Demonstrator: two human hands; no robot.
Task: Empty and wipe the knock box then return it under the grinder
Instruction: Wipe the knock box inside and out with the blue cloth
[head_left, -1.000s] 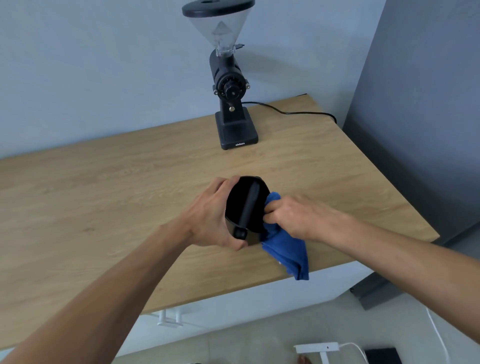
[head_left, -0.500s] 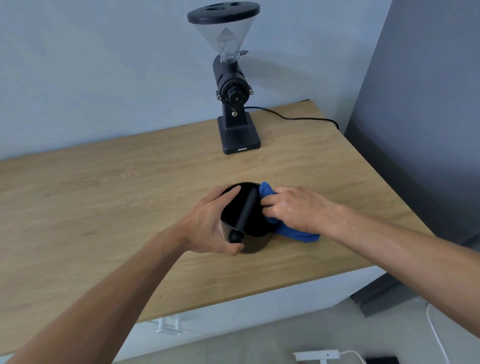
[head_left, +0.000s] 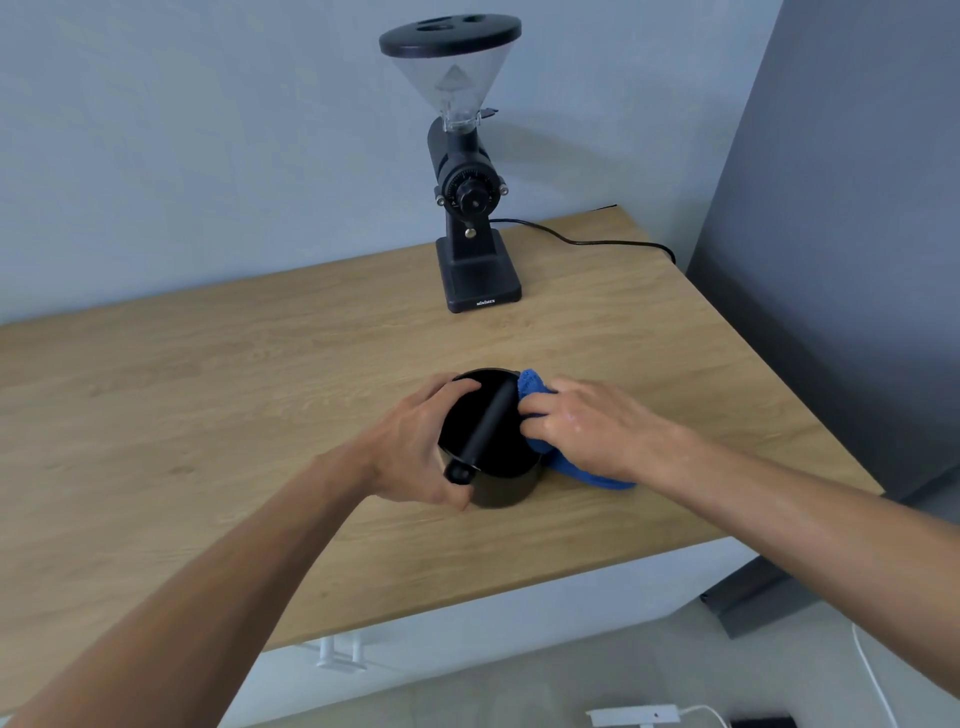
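The black round knock box (head_left: 493, 452) stands upright on the wooden counter (head_left: 208, 415), its knock bar lying across the opening. My left hand (head_left: 415, 447) wraps around its left wall and rim. My right hand (head_left: 587, 426) presses a blue cloth (head_left: 535, 395) against the box's right rim; the rest of the cloth lies on the counter under that hand. The black coffee grinder (head_left: 470, 208) with a clear hopper stands at the back of the counter, behind the box, with nothing on its base.
The grinder's black cord (head_left: 597, 241) runs right along the back of the counter. A grey wall panel (head_left: 831, 260) borders the counter's right end. Below the front edge, a white power strip (head_left: 636, 716) lies on the floor.
The knock box has gone from tilted above the counter edge to standing on the counter. The cloth, which was hanging below my right hand, now rests beside the box.
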